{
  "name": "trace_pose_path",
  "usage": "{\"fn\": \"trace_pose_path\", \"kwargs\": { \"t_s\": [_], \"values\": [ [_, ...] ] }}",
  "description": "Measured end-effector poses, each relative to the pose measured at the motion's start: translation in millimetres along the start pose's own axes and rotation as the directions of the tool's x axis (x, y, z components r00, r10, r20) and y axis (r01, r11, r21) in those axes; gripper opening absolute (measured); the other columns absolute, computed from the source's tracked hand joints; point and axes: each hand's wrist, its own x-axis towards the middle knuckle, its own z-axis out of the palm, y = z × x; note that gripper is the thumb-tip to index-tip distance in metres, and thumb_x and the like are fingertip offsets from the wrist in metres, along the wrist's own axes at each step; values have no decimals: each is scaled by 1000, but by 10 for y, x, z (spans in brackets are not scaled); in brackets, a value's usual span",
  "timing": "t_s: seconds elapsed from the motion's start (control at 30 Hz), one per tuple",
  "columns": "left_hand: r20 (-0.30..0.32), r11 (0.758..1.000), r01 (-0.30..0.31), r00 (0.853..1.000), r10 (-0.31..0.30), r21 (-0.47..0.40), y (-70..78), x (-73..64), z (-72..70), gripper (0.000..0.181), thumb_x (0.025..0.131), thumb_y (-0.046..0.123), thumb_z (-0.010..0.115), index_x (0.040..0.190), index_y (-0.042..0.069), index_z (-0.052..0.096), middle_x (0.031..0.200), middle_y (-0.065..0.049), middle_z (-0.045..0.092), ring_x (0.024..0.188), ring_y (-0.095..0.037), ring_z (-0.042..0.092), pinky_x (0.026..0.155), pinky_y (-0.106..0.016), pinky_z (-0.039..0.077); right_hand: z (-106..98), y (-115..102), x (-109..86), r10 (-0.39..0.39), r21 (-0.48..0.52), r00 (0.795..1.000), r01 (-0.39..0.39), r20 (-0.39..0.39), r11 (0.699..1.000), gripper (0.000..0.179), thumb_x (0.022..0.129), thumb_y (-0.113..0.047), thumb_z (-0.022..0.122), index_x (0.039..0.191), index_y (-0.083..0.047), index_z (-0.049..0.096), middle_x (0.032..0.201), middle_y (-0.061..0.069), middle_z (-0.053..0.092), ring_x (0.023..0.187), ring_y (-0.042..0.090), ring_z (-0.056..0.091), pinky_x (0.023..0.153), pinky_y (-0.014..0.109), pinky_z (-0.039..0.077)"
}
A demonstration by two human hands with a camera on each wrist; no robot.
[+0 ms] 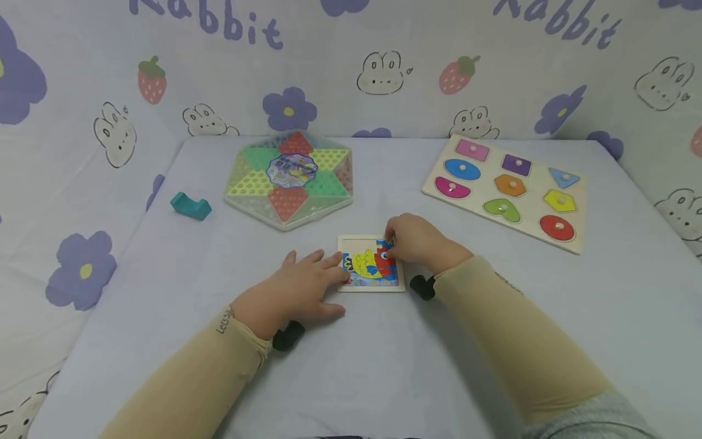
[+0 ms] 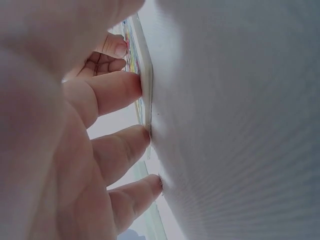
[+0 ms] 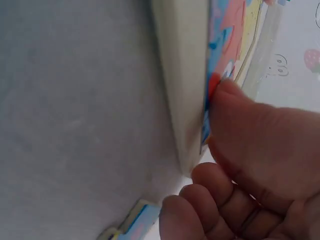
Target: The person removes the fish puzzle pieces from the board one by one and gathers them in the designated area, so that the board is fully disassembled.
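A small wooden jigsaw puzzle with a yellow, red and blue picture lies in its pale frame, and bare board shows along its upper left. My left hand is spread beside it, fingertips at the frame's left edge; the left wrist view shows the fingers against that edge. At the upper right corner, my right hand pinches a blue puzzle piece, largely covered by the fingers. In the right wrist view the thumb presses on the picture, with other fingers curled below. A loose puzzle piece lies near them.
Behind the puzzle, to the left, sits a hexagonal Chinese checkers board in clear packaging. A teal curved block lies at far left. At right is a wooden shape board with knobbed pieces. Patterned cloth rises behind the table.
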Motion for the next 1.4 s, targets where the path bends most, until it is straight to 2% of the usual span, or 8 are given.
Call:
{"fn": "trace_pose_path", "kwargs": {
  "t_s": [0.17,0.37,0.53,0.67,0.9,1.1,1.27,1.4],
  "values": [
    [8,1000,-6,1000,6,3,25,1,-35,62,87,54,63,142,31,46,161,0,25,147,-34,22,109,-70,17,-44,-33,-22,-6,-47,1000,6,13,999,36,86,-19,73,115,-2,62,108,13,61,101,26,54,94,40,50],
    [8,1000,-14,1000,14,7,47,10,-43,61,87,53,63,141,31,47,161,0,25,147,-34,22,109,-70,17,-57,12,-54,-12,-19,1000,12,1,1000,36,86,-19,73,114,-3,58,105,11,61,98,25,55,91,38,50],
    [13,1000,-14,1000,14,4,59,12,-49,60,87,54,63,141,32,47,161,0,25,148,-34,21,109,-70,17,-63,67,-89,-77,-73,997,77,-8,994,39,88,-19,71,123,-3,61,114,11,64,105,25,56,98,39,49],
    [20,1000,-8,1000,8,2,64,15,-48,61,87,54,62,142,32,46,161,1,24,148,-33,20,110,-69,16,-100,139,-152,-120,-128,992,114,-35,985,40,89,-22,71,125,-6,64,114,9,64,104,24,56,95,38,50],
    [9,1000,-11,1000,11,-20,70,-2,-35,61,87,52,63,142,30,47,161,-1,25,148,-34,20,110,-70,15,-282,618,-418,-91,-94,987,79,-130,992,42,88,-25,72,125,-7,64,108,10,64,98,24,56,85,38,53],
    [-4,1000,3,1000,-3,-15,50,-51,-42,61,87,50,64,142,29,48,160,-2,28,147,-35,22,109,-70,17,-296,1087,-527,-25,-126,994,11,-109,992,42,88,-20,72,125,-3,63,115,15,64,105,29,57,91,46,51],
    [-16,1000,-7,1000,7,-19,40,-55,-29,60,87,50,64,141,28,49,159,-3,29,147,-35,23,109,-70,18,-262,1252,-567,3,-153,997,-15,-76,988,40,88,-18,71,124,-4,64,105,11,64,97,26,57,85,43,53],
    [-8,1000,-10,1000,10,-21,36,-38,-13,61,87,50,64,142,28,49,160,-3,28,147,-35,22,109,-70,17,-244,1285,-576,13,-177,998,-22,-55,984,41,88,-17,71,126,-5,64,107,11,64,98,25,57,86,43,53]
  ]
}}
